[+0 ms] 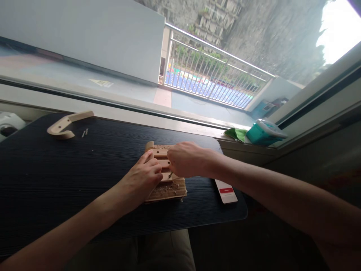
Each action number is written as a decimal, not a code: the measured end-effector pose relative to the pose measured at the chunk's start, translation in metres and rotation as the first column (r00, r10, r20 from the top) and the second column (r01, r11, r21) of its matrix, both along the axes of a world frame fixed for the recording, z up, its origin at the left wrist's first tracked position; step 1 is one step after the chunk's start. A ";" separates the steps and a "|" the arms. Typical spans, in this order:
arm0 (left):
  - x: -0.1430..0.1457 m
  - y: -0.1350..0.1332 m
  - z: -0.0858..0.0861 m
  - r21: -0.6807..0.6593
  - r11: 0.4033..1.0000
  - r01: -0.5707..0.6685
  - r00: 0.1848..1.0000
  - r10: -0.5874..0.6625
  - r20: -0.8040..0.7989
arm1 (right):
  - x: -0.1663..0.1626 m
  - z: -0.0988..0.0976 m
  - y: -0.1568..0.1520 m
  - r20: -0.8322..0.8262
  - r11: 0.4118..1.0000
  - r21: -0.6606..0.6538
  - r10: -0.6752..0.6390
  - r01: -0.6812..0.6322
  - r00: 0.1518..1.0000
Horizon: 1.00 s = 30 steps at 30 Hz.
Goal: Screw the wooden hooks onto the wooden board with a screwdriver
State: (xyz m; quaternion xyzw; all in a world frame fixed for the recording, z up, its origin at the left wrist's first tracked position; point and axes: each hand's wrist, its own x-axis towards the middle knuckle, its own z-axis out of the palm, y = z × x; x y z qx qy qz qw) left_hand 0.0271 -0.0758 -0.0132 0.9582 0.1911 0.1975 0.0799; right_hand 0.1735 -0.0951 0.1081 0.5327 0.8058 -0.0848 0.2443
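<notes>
Three slats [164, 163]: pale, wood-looking, bored with dark holes; they lie near the centre of the frame, across a brown board [169, 191].
Slat handling: judged light and stiff, dry rather than slippery; probably sturdy, though wood round a hole might split under force.
Slat hold: best by the long edges or ends, clear of the holes; flat pressure against the board should steady them.
Left hand [148, 171]: fingers bent over the slats' left part; pressing or clasping, cannot tell.
Right hand [183, 160]: curled in a fist, apparently round a thin shaft [170, 174] that points down at the slat lowest in the frame.
Board: under the slats, crumbs along its near part.
Table [70, 173]: black, finely grooved; curved wooden piece [63, 124] and small screws, probably [85, 132], upper left; phone [226, 191] right of centre.
Window frame [318, 86]: upper right; green cloth [236, 134] and teal box [266, 131] beneath; railing [214, 71] outside, upper centre.
</notes>
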 end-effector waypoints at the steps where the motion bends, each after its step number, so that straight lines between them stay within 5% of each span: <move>1: 0.000 -0.001 0.002 -0.015 1.000 0.002 1.000 -0.002 -0.004 | -0.001 0.003 -0.001 0.004 1.000 -0.012 0.010 -0.010 1.000; 7: -0.001 -0.003 0.010 -0.079 0.996 0.038 0.999 -0.037 0.013 | 0.000 0.021 -0.016 0.049 0.986 0.023 0.166 -0.167 0.985; 13: -0.002 0.001 0.007 -0.116 0.992 0.046 0.999 -0.045 0.005 | 0.008 0.003 -0.020 -0.058 0.950 0.070 0.309 -0.305 0.949; 17: -0.002 0.001 0.002 -0.094 0.995 0.038 0.999 -0.038 0.003 | 0.010 -0.006 -0.014 -0.061 0.964 0.092 0.254 -0.248 0.965; 24: -0.001 0.000 0.004 -0.023 1.000 -0.002 0.999 0.000 -0.054 | 0.006 0.006 -0.009 0.021 0.998 0.050 -0.042 0.041 0.999; 30: -0.001 -0.003 0.013 -0.044 0.998 0.035 0.999 -0.035 0.000 | 0.002 0.023 -0.020 0.069 0.991 0.132 0.021 -0.030 0.997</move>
